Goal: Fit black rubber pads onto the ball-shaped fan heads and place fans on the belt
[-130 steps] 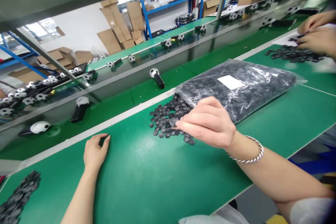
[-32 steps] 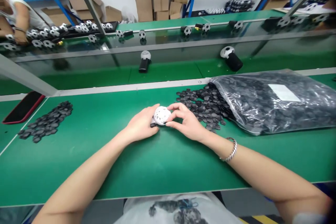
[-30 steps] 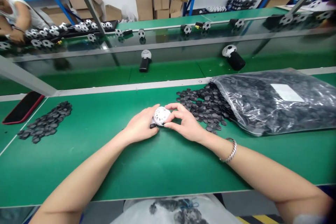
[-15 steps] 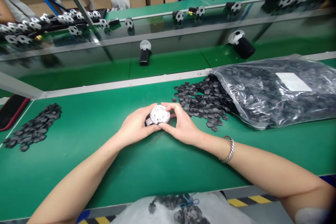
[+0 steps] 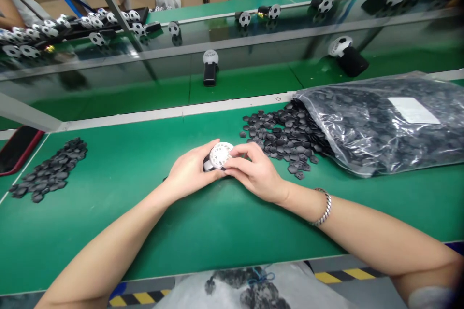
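Observation:
A small white perforated dome with a dark base, the white ball-shaped part (image 5: 220, 154), sits between both my hands on the green table (image 5: 145, 212). My left hand (image 5: 190, 172) is curled around its left side and underside. My right hand (image 5: 253, 172) pinches it from the right with thumb and fingertips, a metal bracelet on that wrist. Just right of my hands lies a loose heap of small black pieces (image 5: 281, 133) spilling from a clear plastic bag (image 5: 380, 125) full of the same pieces.
A second pile of black pieces (image 5: 50, 169) lies at the left, near a dark red-edged tray (image 5: 16, 147). Beyond a metal rail, football-patterned items with black handles (image 5: 210, 65) (image 5: 346, 53) lie on the conveyor belt. Another person's arm (image 5: 9, 9) shows far left.
Since a few seconds ago my hands left the table and the black pile and came together on the white part. Over the last second they have kept holding it, fingers shifting slightly.

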A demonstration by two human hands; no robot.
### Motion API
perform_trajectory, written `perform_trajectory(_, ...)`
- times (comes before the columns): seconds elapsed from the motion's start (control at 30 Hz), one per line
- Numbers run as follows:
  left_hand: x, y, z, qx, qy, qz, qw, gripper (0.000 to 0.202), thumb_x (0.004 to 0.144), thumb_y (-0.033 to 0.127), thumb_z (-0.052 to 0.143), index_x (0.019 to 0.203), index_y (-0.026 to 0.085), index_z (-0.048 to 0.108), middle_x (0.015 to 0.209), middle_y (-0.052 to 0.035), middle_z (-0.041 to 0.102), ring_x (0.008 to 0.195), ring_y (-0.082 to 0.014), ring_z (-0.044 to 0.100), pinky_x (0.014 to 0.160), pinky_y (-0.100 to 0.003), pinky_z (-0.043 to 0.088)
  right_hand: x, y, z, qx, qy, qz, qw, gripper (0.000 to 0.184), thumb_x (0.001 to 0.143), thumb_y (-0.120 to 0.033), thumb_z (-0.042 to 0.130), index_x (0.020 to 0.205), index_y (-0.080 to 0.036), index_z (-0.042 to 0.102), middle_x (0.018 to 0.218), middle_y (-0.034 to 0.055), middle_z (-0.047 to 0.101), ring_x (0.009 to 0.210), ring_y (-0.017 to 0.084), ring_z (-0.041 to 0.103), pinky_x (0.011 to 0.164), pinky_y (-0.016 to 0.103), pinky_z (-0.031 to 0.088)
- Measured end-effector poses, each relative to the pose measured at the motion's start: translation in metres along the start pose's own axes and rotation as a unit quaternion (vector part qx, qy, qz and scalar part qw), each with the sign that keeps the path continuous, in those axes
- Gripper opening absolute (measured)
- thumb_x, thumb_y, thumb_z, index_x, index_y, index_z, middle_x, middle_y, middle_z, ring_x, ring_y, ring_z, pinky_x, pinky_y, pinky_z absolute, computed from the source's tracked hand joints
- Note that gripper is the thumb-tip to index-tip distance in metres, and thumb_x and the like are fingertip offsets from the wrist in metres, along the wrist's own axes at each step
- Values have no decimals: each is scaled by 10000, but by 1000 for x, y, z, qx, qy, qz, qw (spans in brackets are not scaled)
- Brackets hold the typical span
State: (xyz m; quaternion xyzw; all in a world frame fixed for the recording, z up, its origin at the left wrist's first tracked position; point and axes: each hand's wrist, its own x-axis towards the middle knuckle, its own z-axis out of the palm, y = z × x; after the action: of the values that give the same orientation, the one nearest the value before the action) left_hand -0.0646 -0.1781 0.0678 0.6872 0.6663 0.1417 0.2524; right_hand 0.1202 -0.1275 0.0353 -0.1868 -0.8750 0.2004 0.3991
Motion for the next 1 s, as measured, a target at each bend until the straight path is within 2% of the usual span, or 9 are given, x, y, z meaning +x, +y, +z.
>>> perform_trajectory(0.17, -1, 0, 1, -12, 14, -5, 1000, 734, 674, 460, 615, 1328, 249, 355, 1350, -21, 444, 1198, -259, 445, 970, -376, 394, 2, -1, -3, -48, -14, -54, 997, 157, 910, -232, 499, 807, -198, 612, 850, 39, 593, 761, 171, 524, 652, 314, 389)
perform_trajectory(0.3, 0, -2, -1, -61, 6, -10, 998, 692, 670, 387, 634, 1302, 250, 387, 1285, -20, 511, 1082, -235, 539, 893, -341, 455, 2, -2, -15, -46, 38, -122, 991, 126, 887, -204, 534, 801, -228, 623, 776, 3, 625, 708, 155, 543, 642, 315, 376)
perform_trajectory(0.37, 0, -2, -1, -70, 8, -13, 997, 687, 665, 369, 643, 1295, 252, 395, 1271, -22, 523, 1068, -237, 545, 888, -347, 458, 2, 0, -21, -60, 55, -153, 985, 123, 879, -192, 541, 818, -251, 631, 785, -8, 645, 727, 161, 566, 650, 323, 385)
perform_trajectory(0.47, 0, -2, 0, -68, 15, -13, 997, 684, 662, 357, 647, 1291, 250, 402, 1285, -28, 510, 1101, -249, 524, 912, -366, 444, 2, 3, -26, -59, 33, -182, 981, 177, 900, -179, 491, 842, -270, 631, 882, -14, 665, 783, 164, 597, 675, 341, 403)
perform_trajectory(0.53, 1, -2, 1, -66, 17, -13, 998, 685, 662, 360, 646, 1292, 252, 400, 1285, -29, 510, 1103, -249, 524, 912, -370, 444, 2, 5, -24, -30, 7, -171, 985, 191, 917, -177, 456, 862, -255, 621, 901, 2, 663, 791, 163, 601, 682, 343, 425)
perform_trajectory(0.7, 0, -1, 0, -37, 16, -5, 999, 678, 682, 395, 627, 1300, 257, 385, 1305, -19, 493, 1158, -245, 486, 945, -374, 422, 4, 7, -15, 21, -24, -92, 995, 180, 934, -173, 430, 929, -186, 610, 848, 65, 638, 778, 175, 564, 675, 322, 462)
perform_trajectory(0.9, -1, 3, 0, -11, 21, 5, 1000, 745, 684, 543, 578, 1322, 225, 362, 1346, -39, 448, 1198, -262, 446, 969, -389, 396, 7, 5, -8, -48, -59, -137, 988, 185, 937, -187, 421, 911, -191, 604, 843, 53, 633, 772, 185, 549, 664, 340, 414)
perform_trajectory(1.0, -1, 5, 0, -11, 25, 11, 1000, 696, 704, 533, 560, 1304, 225, 388, 1328, -37, 468, 1183, -258, 461, 959, -381, 400, 8, 4, -4, -32, -52, -106, 992, 143, 914, -181, 452, 909, -198, 594, 845, 53, 613, 773, 189, 538, 667, 341, 427)
